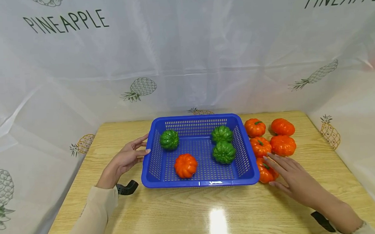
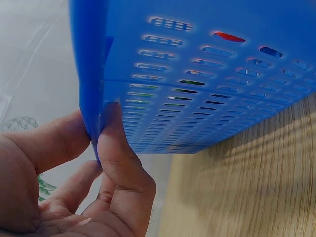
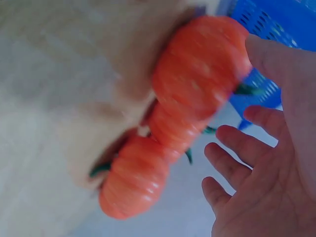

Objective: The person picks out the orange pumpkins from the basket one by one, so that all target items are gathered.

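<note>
A blue plastic basket (image 1: 200,183) with slotted walls stands on the table. My left hand (image 1: 128,158) pinches its left rim; in the left wrist view, thumb and fingers lie on either side of the rim (image 2: 90,64). Inside are one orange toy pumpkin (image 1: 185,166) and three green ones, with one green pumpkin (image 1: 169,140) at the left and two touching at the right. My right hand (image 1: 292,177), fingers extended, is over the nearest orange pumpkin (image 1: 265,173) outside the basket's right side. In the right wrist view its thumb overlaps an orange pumpkin (image 3: 202,64); contact is unclear.
Several more orange pumpkins cluster right of the basket, among them a back one (image 1: 255,127) and a far-right one (image 1: 283,145). The wooden table (image 1: 166,215) meets a white pineapple-print sheet (image 1: 184,54) behind and at both sides.
</note>
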`<action>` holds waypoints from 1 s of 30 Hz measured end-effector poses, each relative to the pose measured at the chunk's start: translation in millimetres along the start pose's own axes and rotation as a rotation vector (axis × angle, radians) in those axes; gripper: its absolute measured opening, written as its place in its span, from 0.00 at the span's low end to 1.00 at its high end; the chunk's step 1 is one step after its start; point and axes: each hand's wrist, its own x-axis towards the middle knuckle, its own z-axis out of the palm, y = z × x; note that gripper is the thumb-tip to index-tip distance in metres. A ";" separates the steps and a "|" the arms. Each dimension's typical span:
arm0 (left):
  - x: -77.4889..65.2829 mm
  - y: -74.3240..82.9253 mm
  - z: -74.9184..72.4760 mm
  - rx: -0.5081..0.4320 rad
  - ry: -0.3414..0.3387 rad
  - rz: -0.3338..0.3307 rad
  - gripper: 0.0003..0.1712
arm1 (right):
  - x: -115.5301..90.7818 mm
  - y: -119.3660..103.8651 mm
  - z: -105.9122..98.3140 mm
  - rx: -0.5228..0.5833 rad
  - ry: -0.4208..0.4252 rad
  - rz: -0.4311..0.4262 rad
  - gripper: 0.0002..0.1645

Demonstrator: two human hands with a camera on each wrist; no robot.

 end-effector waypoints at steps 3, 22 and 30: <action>-0.1 0.5 0.4 -0.001 -0.001 -0.001 0.43 | 5.3 0.3 -11.8 0.013 0.018 0.006 0.47; -0.7 0.4 0.9 -0.003 -0.001 0.008 0.43 | 117.6 -37.9 -53.1 -0.019 -0.070 -0.209 0.44; -1.0 -0.4 0.5 0.003 0.002 0.011 0.43 | 162.1 -65.4 -35.0 -0.112 -0.251 -0.299 0.55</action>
